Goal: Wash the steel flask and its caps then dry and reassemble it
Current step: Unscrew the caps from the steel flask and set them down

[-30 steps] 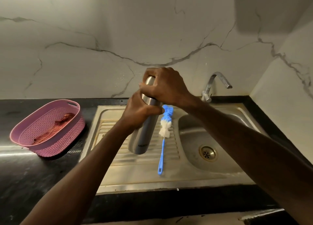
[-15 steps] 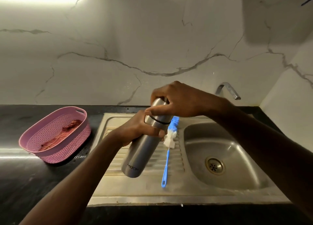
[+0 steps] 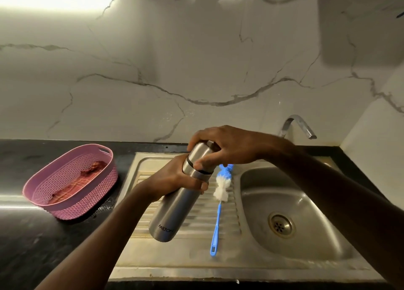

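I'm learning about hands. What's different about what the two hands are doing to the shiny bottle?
The left hand wraps around the steel flask's body; the right hand curls over its cap. The left comes from below, the right reaches across from the sink side. Both grip the tilted flask, held above the draining board.

pink basket [image 3: 72,181] holds reddish cloth [image 3: 76,181].

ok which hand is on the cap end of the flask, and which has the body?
The right hand grips the cap at the steel flask's upper end. The left hand wraps the body just below the black seam, flask tilted over the drainboard.
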